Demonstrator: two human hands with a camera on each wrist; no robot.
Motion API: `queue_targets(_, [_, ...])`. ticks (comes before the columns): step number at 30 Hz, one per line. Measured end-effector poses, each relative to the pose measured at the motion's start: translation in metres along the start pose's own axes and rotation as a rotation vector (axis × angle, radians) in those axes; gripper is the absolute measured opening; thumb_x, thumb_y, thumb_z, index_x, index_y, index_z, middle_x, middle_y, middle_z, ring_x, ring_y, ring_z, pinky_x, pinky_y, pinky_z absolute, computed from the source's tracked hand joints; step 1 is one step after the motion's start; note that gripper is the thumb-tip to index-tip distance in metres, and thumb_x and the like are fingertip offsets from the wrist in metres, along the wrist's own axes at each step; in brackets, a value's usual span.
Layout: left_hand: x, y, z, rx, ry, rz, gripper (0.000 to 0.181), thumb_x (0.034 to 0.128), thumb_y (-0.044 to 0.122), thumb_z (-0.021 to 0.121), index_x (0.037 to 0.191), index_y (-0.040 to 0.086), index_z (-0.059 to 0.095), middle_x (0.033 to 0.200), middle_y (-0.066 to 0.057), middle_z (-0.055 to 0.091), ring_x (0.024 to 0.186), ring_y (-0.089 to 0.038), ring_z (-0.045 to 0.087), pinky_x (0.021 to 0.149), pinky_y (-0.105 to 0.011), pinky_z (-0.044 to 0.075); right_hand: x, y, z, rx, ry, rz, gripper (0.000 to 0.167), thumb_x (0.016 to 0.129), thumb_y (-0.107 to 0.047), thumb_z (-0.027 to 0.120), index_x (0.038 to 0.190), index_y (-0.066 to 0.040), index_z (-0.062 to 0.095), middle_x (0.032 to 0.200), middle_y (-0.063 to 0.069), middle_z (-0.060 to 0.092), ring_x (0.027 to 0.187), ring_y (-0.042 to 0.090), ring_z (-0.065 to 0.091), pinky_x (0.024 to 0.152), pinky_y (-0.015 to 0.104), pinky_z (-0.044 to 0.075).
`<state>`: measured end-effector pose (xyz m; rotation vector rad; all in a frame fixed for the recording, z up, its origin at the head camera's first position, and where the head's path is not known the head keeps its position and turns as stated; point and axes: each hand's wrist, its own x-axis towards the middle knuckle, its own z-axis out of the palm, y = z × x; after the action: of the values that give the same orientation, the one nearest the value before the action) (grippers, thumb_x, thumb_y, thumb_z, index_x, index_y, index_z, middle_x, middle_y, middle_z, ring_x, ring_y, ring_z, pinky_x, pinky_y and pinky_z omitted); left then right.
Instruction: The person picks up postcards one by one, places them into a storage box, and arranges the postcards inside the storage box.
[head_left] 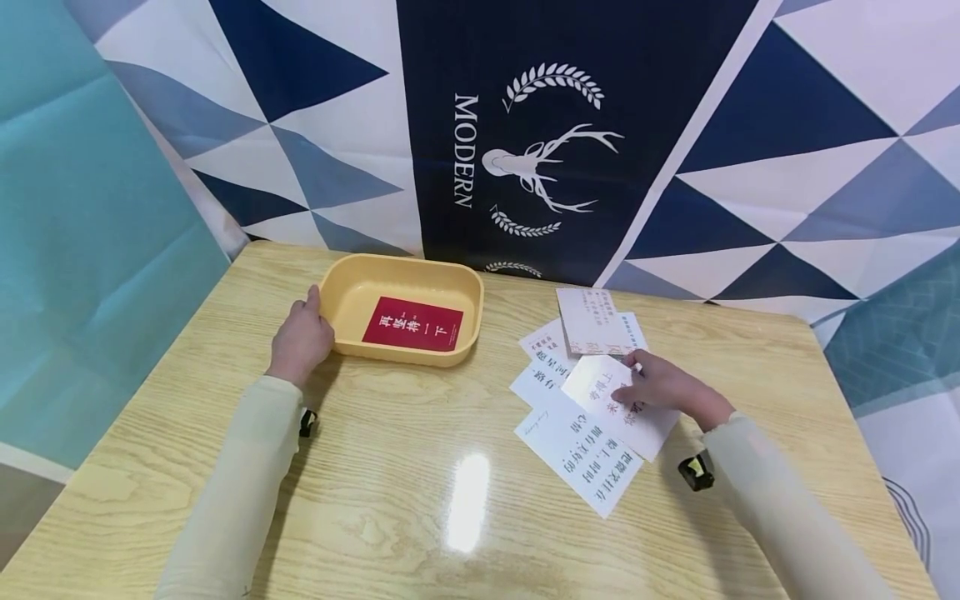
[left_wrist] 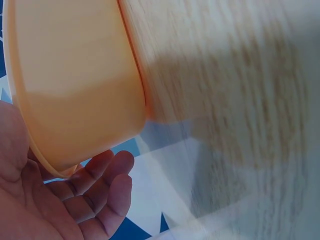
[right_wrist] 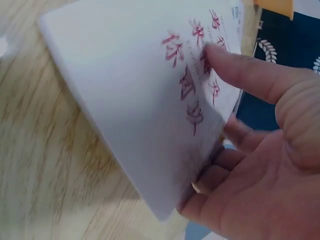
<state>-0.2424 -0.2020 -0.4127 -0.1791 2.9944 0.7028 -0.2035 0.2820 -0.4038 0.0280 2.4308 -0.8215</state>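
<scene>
My left hand (head_left: 302, 337) grips the left end of a yellow plastic tray (head_left: 401, 358), with the thumb at the rim and the fingers bent around the outside in the left wrist view. A red card (head_left: 412, 310) with white characters lies inside the tray. On the right, my right hand (head_left: 671, 387) pinches a white card (right_wrist: 110, 85) with red characters, thumb on top and fingers beneath its edge. That card is tilted off the wood in the right wrist view. Under and beside it lie several loose cards, among them a white card (head_left: 551, 433) with dark writing.
Behind the cards, a pale printed card (head_left: 588, 317) lies on top of the pile near the table's back edge. The wooden table (head_left: 375, 483) meets a patterned blue and white cloth (head_left: 345, 167) at the back. A small dark device (head_left: 696, 472) is at the right wrist.
</scene>
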Motion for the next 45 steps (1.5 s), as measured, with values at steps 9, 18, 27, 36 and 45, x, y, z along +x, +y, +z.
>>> queue_targets(9, [0.0, -0.001, 0.0, 0.005, 0.006, 0.002, 0.058, 0.0934, 0.01, 0.025, 0.149, -0.003, 0.012, 0.129, -0.035, 0.04, 0.095, -0.046, 0.056, 0.078, -0.057, 0.046, -0.009, 0.01, -0.007, -0.01, 0.032, -0.045, 0.026, 0.095, -0.02, 0.047, 0.109, 0.002, 0.05, 0.086, 0.008, 0.053, 0.071, 0.016, 0.053, 0.061, 0.03, 0.045])
queue_targets(18, [-0.001, -0.001, 0.0, 0.003, 0.018, 0.007, 0.058, 0.0932, 0.01, 0.024, 0.148, -0.003, 0.013, 0.126, -0.035, 0.041, 0.094, -0.047, 0.056, 0.079, -0.058, 0.046, -0.021, 0.013, -0.016, -0.039, 0.052, -0.063, 0.031, 0.095, -0.021, 0.047, 0.113, 0.004, 0.051, 0.091, 0.01, 0.056, 0.077, 0.016, 0.051, 0.065, 0.029, 0.043])
queue_targets(27, [-0.001, -0.001, 0.0, -0.004, 0.004, 0.002, 0.058, 0.0931, 0.01, 0.024, 0.148, -0.004, 0.012, 0.126, -0.035, 0.04, 0.095, -0.045, 0.055, 0.079, -0.056, 0.046, -0.027, 0.013, -0.02, -0.047, 0.03, -0.077, 0.029, 0.095, -0.021, 0.048, 0.111, 0.002, 0.051, 0.091, 0.01, 0.056, 0.074, 0.015, 0.052, 0.062, 0.029, 0.045])
queue_targets(36, [0.0, 0.0, -0.001, -0.015, 0.002, 0.001, 0.058, 0.0936, 0.009, 0.024, 0.149, -0.004, 0.01, 0.129, -0.035, 0.039, 0.094, -0.045, 0.055, 0.079, -0.056, 0.045, -0.032, 0.01, -0.022, -0.041, 0.009, -0.078, 0.027, 0.095, -0.019, 0.047, 0.112, 0.002, 0.051, 0.089, 0.009, 0.056, 0.072, 0.016, 0.054, 0.06, 0.029, 0.047])
queue_targets(45, [0.0, 0.0, 0.001, -0.012, -0.011, -0.002, 0.058, 0.0935, 0.009, 0.023, 0.149, -0.003, 0.009, 0.13, -0.035, 0.038, 0.096, -0.046, 0.055, 0.079, -0.056, 0.046, -0.023, 0.001, -0.019, -0.041, 0.073, -0.123, 0.03, 0.094, -0.019, 0.049, 0.115, 0.003, 0.052, 0.09, 0.012, 0.056, 0.074, 0.018, 0.053, 0.061, 0.029, 0.047])
